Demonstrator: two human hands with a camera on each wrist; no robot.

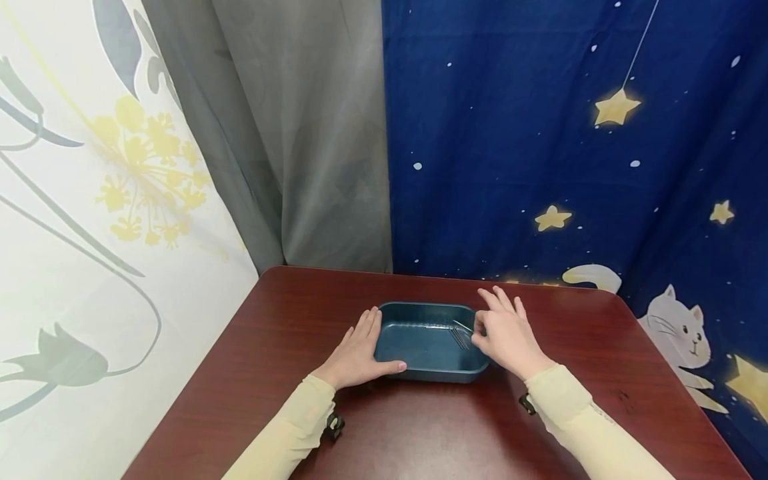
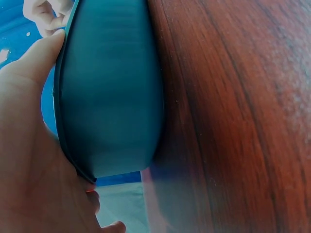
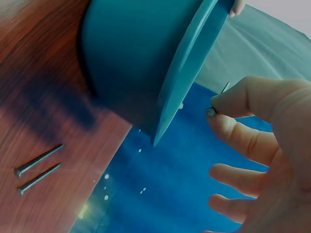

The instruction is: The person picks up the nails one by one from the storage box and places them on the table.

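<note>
A dark teal rectangular tray (image 1: 429, 375) stands on the table, with several thin nails (image 1: 459, 338) lying inside toward its right end. My left hand (image 1: 359, 353) rests at the tray's left front corner, fingers stretched along the left side and thumb on the front rim. Over the right rim, my right hand (image 1: 507, 333) pinches a nail (image 3: 210, 112) between thumb and index finger, its head toward the wrist camera. The other fingers spread apart. Another thin metal length shows behind the pinch; whether it is a second nail I cannot tell.
Two nails (image 3: 39, 160) lie side by side on the reddish-brown table (image 1: 420, 427), outside the tray in the right wrist view. Beyond the table hang a grey curtain (image 1: 324, 133) and a blue starry curtain (image 1: 510, 133). A white floral curtain (image 1: 78, 267) is at the left.
</note>
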